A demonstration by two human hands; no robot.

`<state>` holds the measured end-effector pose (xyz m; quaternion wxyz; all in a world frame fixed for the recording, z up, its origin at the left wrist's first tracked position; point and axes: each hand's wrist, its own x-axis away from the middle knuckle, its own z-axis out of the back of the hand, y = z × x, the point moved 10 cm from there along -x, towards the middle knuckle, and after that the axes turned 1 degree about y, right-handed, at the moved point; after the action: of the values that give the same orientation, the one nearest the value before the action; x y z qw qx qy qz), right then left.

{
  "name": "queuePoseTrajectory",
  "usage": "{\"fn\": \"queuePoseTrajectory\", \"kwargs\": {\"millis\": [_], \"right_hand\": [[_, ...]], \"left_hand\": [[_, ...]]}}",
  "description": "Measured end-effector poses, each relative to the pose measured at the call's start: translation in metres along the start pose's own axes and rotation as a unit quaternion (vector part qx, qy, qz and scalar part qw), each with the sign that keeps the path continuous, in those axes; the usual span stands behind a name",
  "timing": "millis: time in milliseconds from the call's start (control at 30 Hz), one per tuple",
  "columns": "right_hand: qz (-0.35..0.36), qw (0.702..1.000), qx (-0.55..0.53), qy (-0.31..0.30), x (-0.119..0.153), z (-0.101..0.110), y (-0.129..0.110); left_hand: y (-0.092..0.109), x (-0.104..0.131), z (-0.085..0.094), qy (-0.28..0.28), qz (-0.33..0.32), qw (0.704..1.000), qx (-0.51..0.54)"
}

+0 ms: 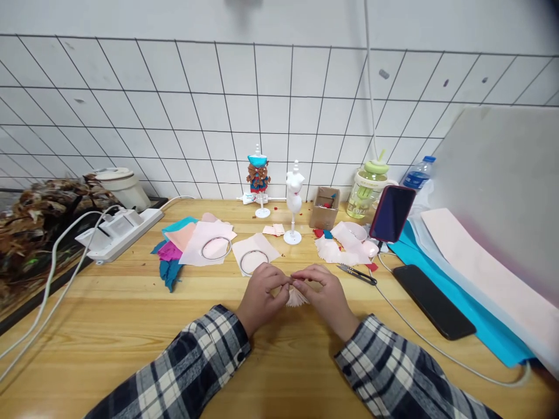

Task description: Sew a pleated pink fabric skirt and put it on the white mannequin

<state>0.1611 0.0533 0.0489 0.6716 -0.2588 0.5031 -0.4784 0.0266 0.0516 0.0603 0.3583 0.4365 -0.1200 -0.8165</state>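
A small pleated piece of pale pink paper (pixel 297 297) fans out below my fingers, over the middle of the table. My left hand (pixel 264 295) pinches its gathered top edge from the left. From the right, my right hand (pixel 324 294) has thumb and forefinger closed on the same edge. The fingertips nearly meet and hide most of the gathered part. Just beyond my hands stands a bare white mini mannequin (pixel 294 195). Another mini mannequin (pixel 258 174), dressed in blue, brown and red, is farther back to its left.
Pink sheets (pixel 208 241) with metal rings lie left of centre, beside coloured scraps (pixel 170 270). Pink cut pieces (pixel 345 244), thread snips (pixel 357 274) and a black phone (pixel 432 299) lie to the right. A cardboard box (pixel 324 216), green-lidded bottle (pixel 365 189) and power strip (pixel 120 235) stand farther out.
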Motion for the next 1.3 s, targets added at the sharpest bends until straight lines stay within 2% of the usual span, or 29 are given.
{"fn": "queuePoseTrajectory", "kwargs": {"millis": [200,367,533,633,767,867,967,1100,1200,1300], "right_hand": [[-0.012,1.0,0.01,-0.008,0.0,-0.004,0.004],[0.01,0.999,0.032,-0.016,0.0,-0.006,-0.003],[-0.065,0.997,-0.031,-0.003,-0.005,0.004,0.013],[-0.111,0.992,-0.066,0.014,-0.007,0.012,0.029],[-0.16,0.983,-0.093,0.018,-0.007,0.011,0.047],[-0.166,0.981,-0.099,0.008,-0.006,0.008,0.05],[-0.182,0.975,-0.127,0.01,-0.004,0.009,0.052],[-0.189,0.963,-0.188,0.035,-0.002,0.014,0.05],[-0.181,0.954,-0.238,0.035,-0.001,0.013,0.046],[-0.198,0.933,-0.302,0.016,0.003,0.005,0.045]], "left_hand": [[0.004,-0.001,-0.006,-0.019,-0.015,1.0,-0.009],[-0.003,-0.002,-0.012,-0.062,0.002,0.998,0.002],[-0.021,-0.002,-0.017,-0.118,0.066,0.991,0.001],[-0.031,0.001,-0.025,-0.153,0.123,0.98,-0.044],[-0.033,0.008,-0.035,-0.185,0.165,0.96,-0.133],[-0.033,0.012,-0.037,-0.191,0.188,0.956,-0.123],[-0.034,0.015,-0.032,-0.171,0.225,0.959,-0.031],[-0.033,0.014,-0.007,-0.059,0.248,0.962,0.097],[-0.025,0.011,0.013,0.014,0.215,0.97,0.112],[-0.011,0.006,0.018,0.019,0.151,0.983,0.103]]}}
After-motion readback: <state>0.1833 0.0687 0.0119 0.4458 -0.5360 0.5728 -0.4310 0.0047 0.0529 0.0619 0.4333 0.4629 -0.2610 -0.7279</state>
